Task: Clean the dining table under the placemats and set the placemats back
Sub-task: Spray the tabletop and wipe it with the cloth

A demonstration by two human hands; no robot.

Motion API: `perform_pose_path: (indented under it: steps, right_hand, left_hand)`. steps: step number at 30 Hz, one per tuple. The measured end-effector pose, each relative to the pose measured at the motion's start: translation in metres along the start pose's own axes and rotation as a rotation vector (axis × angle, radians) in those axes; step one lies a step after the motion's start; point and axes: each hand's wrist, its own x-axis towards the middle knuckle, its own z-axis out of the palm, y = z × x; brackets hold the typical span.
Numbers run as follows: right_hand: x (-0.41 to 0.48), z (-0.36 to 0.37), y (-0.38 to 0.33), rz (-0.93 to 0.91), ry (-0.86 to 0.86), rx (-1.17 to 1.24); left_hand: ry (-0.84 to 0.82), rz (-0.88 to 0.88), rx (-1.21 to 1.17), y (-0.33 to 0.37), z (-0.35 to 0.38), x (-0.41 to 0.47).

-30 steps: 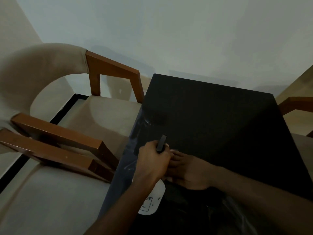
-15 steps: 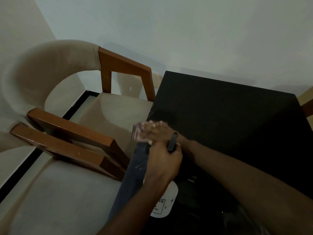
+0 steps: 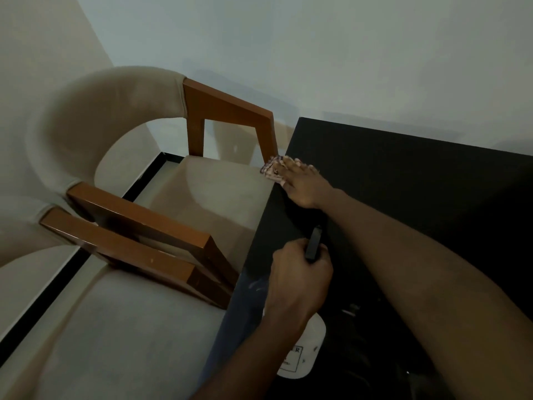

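Observation:
The black dining table fills the right half of the view. My right hand lies flat on a checked cloth, pressing it onto the table's far left edge beside the chair. My left hand is closed around the neck of a white spray bottle with a black trigger, held upright over the table's near left edge. The table's near left edge shows pale streaks. No placemat can be made out on the dark top.
Two beige upholstered chairs with brown wooden frames stand along the table's left side, the far chair and the near chair. A pale wall runs behind the table's far edge. A black floor strip shows under the chairs.
My right hand slid the cloth away from me along the table's left edge, from beside the bottle to the far edge by the chair. My left hand kept hold of the bottle.

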Motion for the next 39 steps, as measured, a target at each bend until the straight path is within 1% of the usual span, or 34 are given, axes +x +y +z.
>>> perform_pose_path:
  steps: [2,3,5,6,7,9,10,11,15,17,19,21,22,24,26,29,30,31,32,33,35,37,38,39]
  right_hand:
    - [-0.017,0.006,-0.014,-0.015,0.013,-0.007]
    - [-0.034,0.008,-0.02,-0.068,0.002,-0.017]
    - [-0.082,0.013,-0.03,-0.213,-0.081,-0.037]
    - [-0.112,0.018,-0.033,-0.249,-0.128,-0.027]
    - [-0.145,0.025,-0.033,-0.246,-0.16,-0.002]
    - [-0.204,0.038,-0.022,-0.238,-0.16,0.019]
    - [-0.232,0.043,-0.01,-0.203,-0.145,0.024]
    - [-0.257,0.047,0.003,-0.127,-0.121,0.032]
    - [-0.33,0.053,0.06,0.32,0.049,0.041]
    - [-0.346,0.051,0.074,0.503,0.057,0.088]
    - [-0.346,0.047,0.07,0.603,0.052,0.132]
    - [-0.34,0.049,0.053,0.648,0.045,0.181]
    - [-0.339,0.053,0.042,0.623,0.032,0.189]
    - [-0.349,0.062,0.016,0.511,0.001,0.163]
    - [-0.373,0.068,-0.005,0.327,-0.038,0.123]
    - [-0.418,0.073,-0.016,-0.049,-0.169,0.046]
    - [-0.431,0.073,-0.009,-0.137,-0.198,0.006]
    - [-0.439,0.072,0.003,-0.151,-0.193,-0.028]
    - [-0.444,0.072,0.018,-0.091,-0.16,-0.047]
    - [-0.444,0.07,0.031,0.035,-0.118,-0.043]
    - [-0.433,0.068,0.049,0.38,-0.017,0.047]
    - [-0.409,0.062,0.047,0.701,0.056,0.139]
    - [-0.396,0.062,0.039,0.806,0.077,0.173]
    - [-0.384,0.063,0.028,0.858,0.086,0.212]
  left_hand:
    - [-0.012,-0.016,-0.005,-0.004,-0.002,0.003]
    - [-0.028,-0.026,-0.007,-0.006,-0.002,0.002]
    - [-0.013,-0.06,0.007,-0.003,-0.001,0.002]
    - [0.006,-0.063,0.024,-0.001,-0.001,0.003]
    - [0.016,-0.056,0.028,0.002,-0.002,0.001]
    - [0.004,-0.054,0.04,0.006,-0.004,-0.001]
    - [-0.018,-0.071,0.045,0.01,-0.005,-0.006]
    - [-0.045,-0.079,0.051,0.012,-0.006,-0.01]
    - [-0.151,-0.101,0.094,0.016,-0.011,-0.041]
    - [-0.193,-0.095,0.111,0.01,-0.015,-0.063]
    - [-0.217,-0.098,0.102,0.002,-0.019,-0.087]
    - [-0.276,-0.095,0.13,-0.007,-0.022,-0.111]
    - [-0.315,-0.098,0.156,-0.011,-0.023,-0.121]
    - [-0.403,-0.11,0.198,-0.018,-0.022,-0.138]
    - [-0.466,-0.109,0.23,-0.021,-0.017,-0.15]
    - [-0.492,-0.074,0.279,-0.02,-0.01,-0.158]
    - [-0.51,-0.076,0.277,-0.018,-0.009,-0.16]
    - [-0.527,-0.081,0.27,-0.018,-0.008,-0.162]
    - [-0.542,-0.09,0.266,-0.016,-0.007,-0.165]
    - [-0.554,-0.096,0.264,-0.015,-0.007,-0.167]
    - [-0.571,-0.094,0.261,-0.014,-0.007,-0.171]
    - [-0.575,-0.085,0.24,-0.012,-0.006,-0.175]
    - [-0.57,-0.084,0.233,-0.013,-0.006,-0.176]
    - [-0.56,-0.081,0.227,-0.015,-0.004,-0.177]
